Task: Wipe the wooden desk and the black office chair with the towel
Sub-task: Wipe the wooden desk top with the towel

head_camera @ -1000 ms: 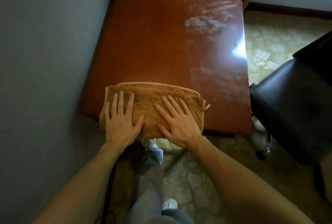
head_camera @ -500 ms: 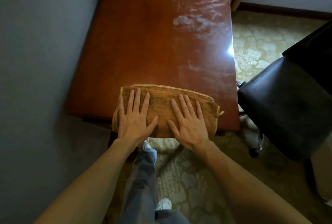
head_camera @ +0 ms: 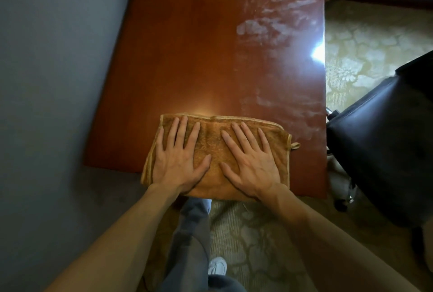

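both hands lie flat on the folded brown towel (head_camera: 212, 144), left hand (head_camera: 178, 162) beside right hand (head_camera: 253, 167), fingers straight and spread, pressing down and gripping nothing. the towel sits at the near edge of the wooden surface (head_camera: 187, 57), its near hem just over the lip. pale smears (head_camera: 264, 31) streak the far right side. the black office chair (head_camera: 386, 155) stands just right of the surface on patterned carpet (head_camera: 365, 43).
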### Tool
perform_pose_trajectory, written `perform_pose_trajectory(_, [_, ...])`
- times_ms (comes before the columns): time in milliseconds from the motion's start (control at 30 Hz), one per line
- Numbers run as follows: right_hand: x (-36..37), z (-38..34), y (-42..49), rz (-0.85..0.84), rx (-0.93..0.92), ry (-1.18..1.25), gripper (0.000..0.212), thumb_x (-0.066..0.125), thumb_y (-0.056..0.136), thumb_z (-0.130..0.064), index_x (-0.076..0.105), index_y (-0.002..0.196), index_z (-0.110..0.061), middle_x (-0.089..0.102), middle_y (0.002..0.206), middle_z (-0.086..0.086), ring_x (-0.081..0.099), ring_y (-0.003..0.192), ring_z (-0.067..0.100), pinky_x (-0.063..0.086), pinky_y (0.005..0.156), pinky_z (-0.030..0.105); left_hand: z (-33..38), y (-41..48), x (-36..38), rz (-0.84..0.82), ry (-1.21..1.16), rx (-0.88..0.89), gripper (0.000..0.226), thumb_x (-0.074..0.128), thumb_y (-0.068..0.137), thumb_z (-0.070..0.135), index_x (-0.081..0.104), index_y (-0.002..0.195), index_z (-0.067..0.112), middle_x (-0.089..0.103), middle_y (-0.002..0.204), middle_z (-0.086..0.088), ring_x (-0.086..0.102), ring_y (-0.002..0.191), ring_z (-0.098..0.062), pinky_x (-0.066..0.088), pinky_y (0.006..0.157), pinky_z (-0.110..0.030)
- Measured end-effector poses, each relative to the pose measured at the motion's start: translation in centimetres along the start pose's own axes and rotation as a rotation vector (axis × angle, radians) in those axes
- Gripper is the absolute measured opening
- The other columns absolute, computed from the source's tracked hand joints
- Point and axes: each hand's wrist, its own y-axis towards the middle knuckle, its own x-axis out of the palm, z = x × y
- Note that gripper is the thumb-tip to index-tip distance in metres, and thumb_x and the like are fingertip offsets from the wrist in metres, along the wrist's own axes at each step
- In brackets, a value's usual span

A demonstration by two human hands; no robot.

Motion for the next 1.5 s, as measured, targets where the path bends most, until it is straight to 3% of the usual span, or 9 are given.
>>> perform_pose_trajectory(833, [-2.2,4.3,9.8,0.054,-0.036,0.019,0.074,0.043,0.100,-0.060,0.021,0.164,-0.030,0.015,0.172,0.002,0.006,0.160,0.018,0.011,0.127,0.054,-1.6,10.0,-0.9,-0.014,-0.014,0.002,0.083,0.030,0.095,0.069,0.015,0.165,0.026,0.008,0.172,-0.009,0.004,0.160,-0.025,0.008,0.126,-0.057])
perform_pose_trajectory(1500, [-3.3,7.3,18.7,0.060,0.043,-0.002,0.072,0.034,0.102,-0.061,0.017,0.165,-0.030,0.013,0.173,0.002,0.003,0.160,0.018,0.009,0.127,0.053,-3.6,20.3,-1.9,-0.005,-0.035,-0.058,0.083,0.026,0.095,0.070,0.012,0.165,0.029,0.005,0.173,-0.007,0.000,0.160,-0.022,0.007,0.126,-0.057])
